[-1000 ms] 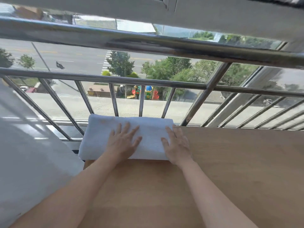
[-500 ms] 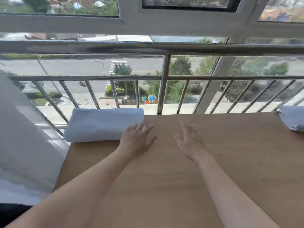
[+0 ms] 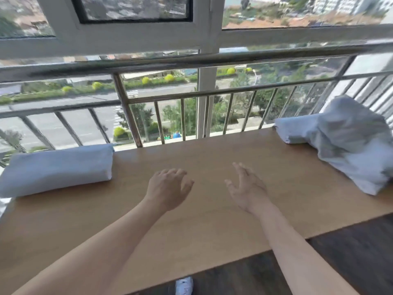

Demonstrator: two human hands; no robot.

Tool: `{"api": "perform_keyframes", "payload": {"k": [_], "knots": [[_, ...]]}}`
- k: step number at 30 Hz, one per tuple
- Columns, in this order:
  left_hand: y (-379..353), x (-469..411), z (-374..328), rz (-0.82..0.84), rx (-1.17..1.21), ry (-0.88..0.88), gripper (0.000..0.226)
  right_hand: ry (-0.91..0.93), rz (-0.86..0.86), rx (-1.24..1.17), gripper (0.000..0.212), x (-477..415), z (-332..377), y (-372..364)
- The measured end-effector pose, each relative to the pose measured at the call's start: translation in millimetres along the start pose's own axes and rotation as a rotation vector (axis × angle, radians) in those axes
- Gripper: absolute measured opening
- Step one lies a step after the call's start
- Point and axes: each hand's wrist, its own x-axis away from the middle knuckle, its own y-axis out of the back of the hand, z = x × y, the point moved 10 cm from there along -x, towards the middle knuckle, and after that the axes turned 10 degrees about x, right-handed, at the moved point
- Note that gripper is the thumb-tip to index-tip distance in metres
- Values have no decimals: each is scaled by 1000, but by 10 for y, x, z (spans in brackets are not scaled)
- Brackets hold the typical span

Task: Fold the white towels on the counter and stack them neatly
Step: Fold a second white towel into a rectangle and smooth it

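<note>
hands both empty; left hand [image 3: 168, 188] and right hand [image 3: 246, 188] hover side by side over mid-counter, palms down, fingers loose and slightly spread, gripping nothing; cannot tell if fingertips touch the wood; counter [image 3: 202, 231] is a wooden slab running left-right under the railing [image 3: 170, 94]

key relation: crumpled towel [image 3: 353, 145] sits at the far right end of the counter, well apart from both hands, right hand nearer; next reach probably goes right, right hand leading, left crossing after; heap has no clean long axis; bulk runs roughly from the railing side toward the near edge, one corner pointing at the near edge; top is peaked, edges buried; likely needs shaking out flat first

second folded towel [image 3: 297, 129] lies just left of the heap by the railing, partly under it; long axis left-right, free end pointing to centre; folded towel [image 3: 57, 167] at far left, long axis left-right along the back edge, end facing the hands, left hand nearer

judgement: heap is next; stacking not yet done, folded pieces sit at opposite ends; risk: dragging the heap shifts the piece under it

shoe [image 3: 184, 286] and dark floor [image 3: 350, 252] show below the near edge
</note>
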Motion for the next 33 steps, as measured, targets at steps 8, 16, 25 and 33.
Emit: {"api": "perform_keyframes", "payload": {"k": [8,16,25,33], "knots": [[-529,-782,-895,28,43,-33,44,-53,-9,-23,67,-283,-1121,199],[-1360,-1789,-2170,133,166,-52,48,-190,64,-18,63,-701,-2762,421],[-1466,-2836,-3703,126,144,-189,49,-289,-71,-45,57,-1280,-4221,1075],[-1789,-3661,-4986,64,152,-195,52,-186,-119,-11,61,-2088,-5444,1569]]}}
